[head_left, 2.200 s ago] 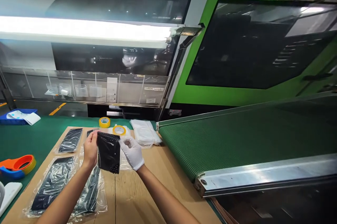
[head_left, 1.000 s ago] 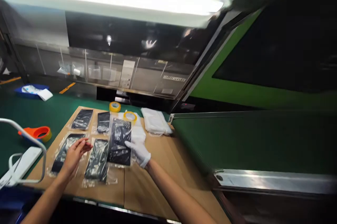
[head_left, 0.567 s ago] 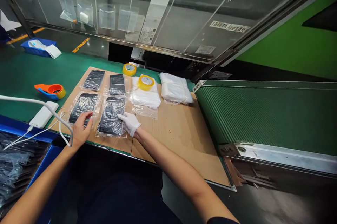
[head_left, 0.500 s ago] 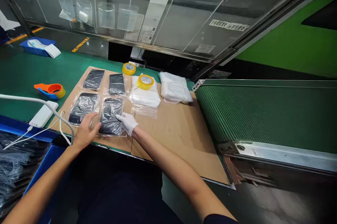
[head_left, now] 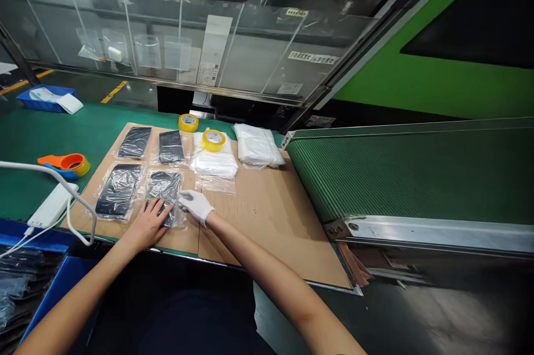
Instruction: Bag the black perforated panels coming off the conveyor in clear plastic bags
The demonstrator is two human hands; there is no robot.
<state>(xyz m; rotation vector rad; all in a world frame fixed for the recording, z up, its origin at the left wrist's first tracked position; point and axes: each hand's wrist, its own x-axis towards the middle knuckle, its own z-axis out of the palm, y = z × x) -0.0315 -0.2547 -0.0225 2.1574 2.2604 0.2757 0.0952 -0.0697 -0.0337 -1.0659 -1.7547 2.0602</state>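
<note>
Far left of the hands: blue bin (head_left: 29,280) below the bench edge, dark bagged stuff inside. White power bank (head_left: 50,205) with a looping cable on the green bench (head_left: 25,138), orange tape dispenser (head_left: 64,163) behind it.

Cardboard sheet (head_left: 267,216) is under both hands. Three other bagged parts: one (head_left: 118,190) just left of the left hand, two more (head_left: 134,142), (head_left: 171,147) beyond the hands.

Left hand (head_left: 148,225): bare, flat, fingers spread, palm down on the near end of the bagged black part (head_left: 163,188). Gripping nothing.

Bagged black part: flat on the cardboard, between the two hands and touched by both.

Right hand (head_left: 195,206): white glove, fingers loosely curled, fingertips on the bag's right edge. Can't tell if it pinches the film or just presses.

Beyond the right hand: stack of clear bags (head_left: 212,166) with a yellow tape roll (head_left: 213,139) on top, second roll (head_left: 188,122) further back. Another bag stack (head_left: 257,145) to the right of that.

Well right of the hands: green conveyor belt (head_left: 409,177).
</note>
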